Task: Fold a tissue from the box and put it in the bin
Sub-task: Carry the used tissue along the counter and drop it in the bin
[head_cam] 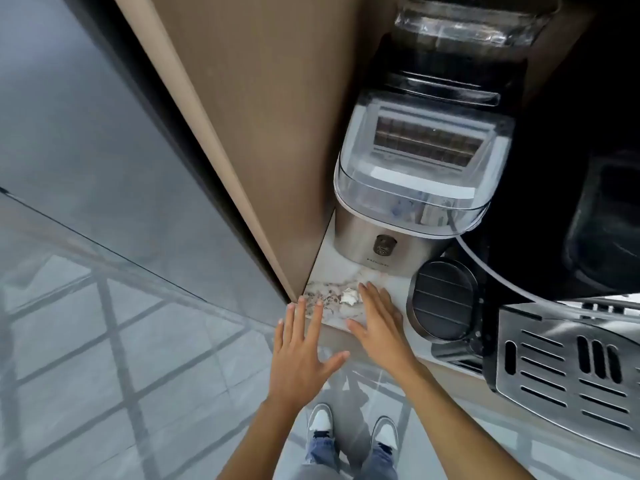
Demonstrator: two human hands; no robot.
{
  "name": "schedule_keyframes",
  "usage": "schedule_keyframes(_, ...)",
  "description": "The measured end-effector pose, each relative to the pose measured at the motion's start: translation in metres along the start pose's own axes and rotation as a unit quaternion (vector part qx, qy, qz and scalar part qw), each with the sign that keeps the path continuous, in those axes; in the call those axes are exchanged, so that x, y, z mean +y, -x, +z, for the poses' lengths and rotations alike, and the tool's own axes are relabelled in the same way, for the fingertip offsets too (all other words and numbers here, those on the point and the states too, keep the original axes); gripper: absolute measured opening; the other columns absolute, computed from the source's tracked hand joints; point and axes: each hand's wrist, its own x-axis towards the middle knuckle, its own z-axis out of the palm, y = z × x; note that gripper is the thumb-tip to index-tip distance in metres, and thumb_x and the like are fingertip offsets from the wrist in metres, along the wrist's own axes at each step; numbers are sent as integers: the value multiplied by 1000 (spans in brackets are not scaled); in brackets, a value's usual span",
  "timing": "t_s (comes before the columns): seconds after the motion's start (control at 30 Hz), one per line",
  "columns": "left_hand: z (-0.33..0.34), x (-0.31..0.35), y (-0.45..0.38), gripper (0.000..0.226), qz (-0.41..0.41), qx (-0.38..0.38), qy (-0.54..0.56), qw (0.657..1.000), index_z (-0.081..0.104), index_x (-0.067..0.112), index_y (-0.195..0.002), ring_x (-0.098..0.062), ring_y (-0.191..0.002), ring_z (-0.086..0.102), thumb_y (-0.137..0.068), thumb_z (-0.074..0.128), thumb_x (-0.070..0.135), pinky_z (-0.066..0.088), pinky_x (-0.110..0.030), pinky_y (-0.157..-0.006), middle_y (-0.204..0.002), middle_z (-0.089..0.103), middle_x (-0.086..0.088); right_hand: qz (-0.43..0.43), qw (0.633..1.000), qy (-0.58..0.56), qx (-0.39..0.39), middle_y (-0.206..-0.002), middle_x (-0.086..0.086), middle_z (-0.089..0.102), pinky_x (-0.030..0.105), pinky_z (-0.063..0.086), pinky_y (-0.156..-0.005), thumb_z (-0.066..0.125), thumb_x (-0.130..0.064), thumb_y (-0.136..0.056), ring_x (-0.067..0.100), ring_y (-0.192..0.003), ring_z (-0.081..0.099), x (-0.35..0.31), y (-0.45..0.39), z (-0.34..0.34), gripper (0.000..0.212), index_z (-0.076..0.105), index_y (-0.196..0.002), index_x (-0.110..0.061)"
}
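A small crumpled white tissue (348,296) lies on the marbled countertop (332,275) near its front edge. My right hand (379,323) lies flat and open on the counter, its fingertips just right of the tissue. My left hand (301,348) hovers open with fingers spread at the counter's front left corner, holding nothing. No tissue box and no bin are in view.
A steel appliance with a clear lid (412,188) stands behind the tissue. A black round device (443,301) and a slotted steel appliance (568,368) crowd the right. A brown cabinet wall (263,133) bounds the left. Grey tiled floor (104,341) lies below.
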Motion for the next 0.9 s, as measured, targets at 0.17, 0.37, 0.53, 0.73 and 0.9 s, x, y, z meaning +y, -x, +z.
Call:
schedule_keyframes(0.17,6,1,-6,95,-12,9,4,1000,9,26,-158,-31,-154,8,-86,35,82,23,-54,-120,-167,13,-9,-8,1000,16,17,-160,2,26,51,13,-118,55,-38,-94,28,-150,11,-3,-18,3,63,29,-150,-24)
schedule_keyframes(0.37,6,1,-14,92,-20,3,10,1000,2,31,-157,-26,-154,2,-86,33,82,16,-50,-123,-167,10,-6,-24,994,79,67,-140,1,51,46,34,-97,65,-36,-87,29,-127,41,-5,-29,8,58,45,-140,-26)
schedule_keyframes(0.53,7,0,-15,92,-28,-3,10,1000,-1,32,-157,-23,-154,-3,-87,30,83,13,-48,-124,-168,8,-5,-10,995,50,90,-121,3,60,42,40,-87,68,-25,-87,30,-110,50,-5,-38,11,42,60,-128,-24)
schedule_keyframes(0.73,9,1,-16,92,-18,-14,14,1000,-9,34,-155,-21,-153,-11,-86,24,84,0,-40,-123,-167,-3,0,39,985,-140,91,-111,10,58,28,42,-90,62,-11,-91,26,-108,54,-2,-36,7,25,66,-115,-11)
schedule_keyframes(0.9,14,4,-16,91,2,-29,1,1000,-6,32,-156,-24,-153,-8,-86,21,84,4,-43,-123,-167,-3,-1,80,950,-283,102,-97,11,61,24,42,-73,58,-24,-95,16,-81,56,-2,-21,-6,13,64,-99,-14)
